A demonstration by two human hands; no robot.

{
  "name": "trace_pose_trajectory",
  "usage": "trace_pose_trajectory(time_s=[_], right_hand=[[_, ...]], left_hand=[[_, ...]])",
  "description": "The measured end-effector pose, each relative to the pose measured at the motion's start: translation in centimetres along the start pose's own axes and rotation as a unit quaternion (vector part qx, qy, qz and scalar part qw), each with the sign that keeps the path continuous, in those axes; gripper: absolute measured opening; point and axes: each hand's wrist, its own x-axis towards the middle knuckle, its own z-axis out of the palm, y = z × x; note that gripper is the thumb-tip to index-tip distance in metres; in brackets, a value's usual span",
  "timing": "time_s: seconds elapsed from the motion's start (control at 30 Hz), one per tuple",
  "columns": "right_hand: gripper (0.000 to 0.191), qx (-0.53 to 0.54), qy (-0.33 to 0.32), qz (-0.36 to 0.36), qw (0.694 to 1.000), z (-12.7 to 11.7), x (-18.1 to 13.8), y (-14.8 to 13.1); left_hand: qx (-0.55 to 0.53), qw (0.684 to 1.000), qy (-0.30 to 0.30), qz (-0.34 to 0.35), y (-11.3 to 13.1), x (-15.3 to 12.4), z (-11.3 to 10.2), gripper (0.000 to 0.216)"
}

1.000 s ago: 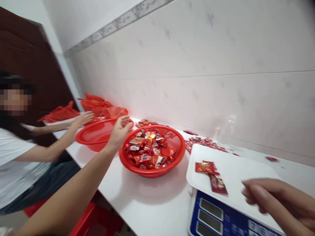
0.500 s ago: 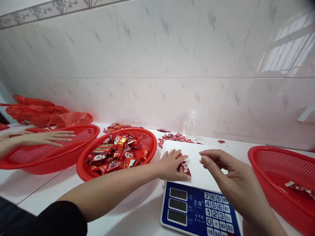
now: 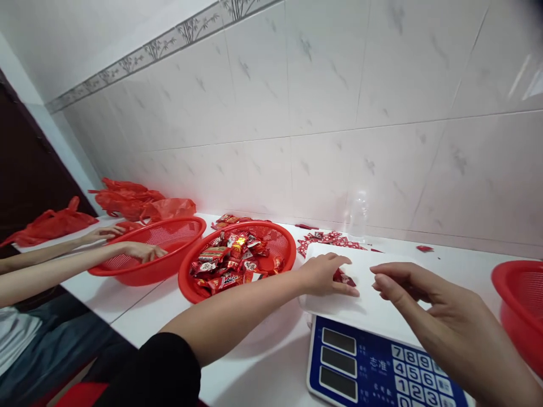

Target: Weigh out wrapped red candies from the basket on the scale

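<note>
My left hand (image 3: 326, 274) reaches over the white pan (image 3: 373, 308) of a blue digital scale (image 3: 360, 362). Its fingers and thumb curl round a dark-red candy packet (image 3: 344, 278), which is partly covered by the hand. Above the pan's right part hovers my right hand (image 3: 441, 311), thumb and index fingertip drawn close together with nothing visible between them. Left of the scale, a red plastic basket (image 3: 186, 282) holds many wrapped candies (image 3: 231, 260), mostly red. My left forearm crosses in front of it.
Another person's hand (image 3: 146, 251) dips into a second red basket (image 3: 127, 277) on the left. Red plastic bags (image 3: 127, 198) lie behind it. A third basket (image 3: 517, 294) stands at right. Small red packets (image 3: 326, 240) and a clear bottle (image 3: 359, 217) sit by the wall.
The view has swung left, so everything sits further right. My left fingers have curled in over the packet. The other person's hand has lowered into the left basket.
</note>
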Motion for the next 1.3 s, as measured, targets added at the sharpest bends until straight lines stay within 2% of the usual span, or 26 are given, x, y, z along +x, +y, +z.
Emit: trace_pose_trajectory(time_s=[0.03,0.1,0.17,0.23,0.3,0.4,0.53,0.67,0.77,0.9,0.97,1.03,1.13,1.3], right_hand=[[0.031,-0.003,-0.001,0.001,1.0,0.0,0.0,0.1],[0.032,-0.006,-0.005,-0.005,1.0,-0.2,-0.1,0.5],[0.031,-0.009,-0.009,-0.014,1.0,-0.4,-0.3,1.0],[0.03,-0.016,-0.007,-0.019,1.0,-0.6,-0.3,1.4],[0.03,-0.022,-0.003,-0.026,0.999,-0.7,-0.2,1.4],[0.029,-0.023,-0.007,-0.043,0.999,-0.5,0.0,1.0],[0.027,-0.025,-0.01,-0.051,0.998,-0.4,-0.1,0.6],[0.026,-0.021,-0.007,-0.046,0.999,-0.7,-0.5,0.8],[0.026,-0.02,0.003,-0.043,0.999,-1.1,-0.8,1.1],[0.027,-0.011,0.011,-0.028,0.999,-1.3,-1.0,0.9],[0.027,-0.008,0.009,-0.022,1.0,-1.3,-0.9,0.8],[0.026,-0.007,0.01,-0.02,1.0,-1.4,-0.7,0.5],[0.025,-0.006,0.019,-0.02,1.0,-1.6,-0.6,0.3],[0.022,-0.001,0.025,-0.025,0.999,-2.0,-0.6,-0.2]], left_hand=[[-0.027,1.0,-0.004,-0.006,-0.4,-0.4,-1.0,0.07],[-0.061,0.997,0.011,-0.045,-1.8,-1.6,-3.4,0.052],[-0.05,0.987,0.019,-0.154,-4.2,-3.4,-5.9,0.048],[-0.045,0.976,-0.032,-0.209,-7.0,-5.4,-8.0,0.06],[-0.045,0.959,-0.112,-0.257,-9.3,-7.2,-8.9,0.075],[-0.054,0.94,-0.166,-0.293,-11.5,-8.5,-8.4,0.073],[-0.078,0.932,-0.173,-0.31,-12.9,-8.7,-6.7,0.061],[-0.119,0.93,-0.136,-0.32,-14.0,-8.8,-5.8,0.043],[-0.142,0.935,-0.072,-0.317,-14.5,-8.5,-6.2,0.024],[-0.166,0.941,0.05,-0.29,-13.8,-6.5,-8.7,0.021],[-0.184,0.94,0.105,-0.266,-12.6,-4.7,-9.7,0.023],[-0.203,0.939,0.139,-0.239,-10.8,-2.7,-9.9,0.026],[-0.226,0.945,0.132,-0.194,-7.4,-0.1,-8.3,0.029],[-0.204,0.97,0.033,-0.129,-3.0,2.3,-4.4,0.031]])
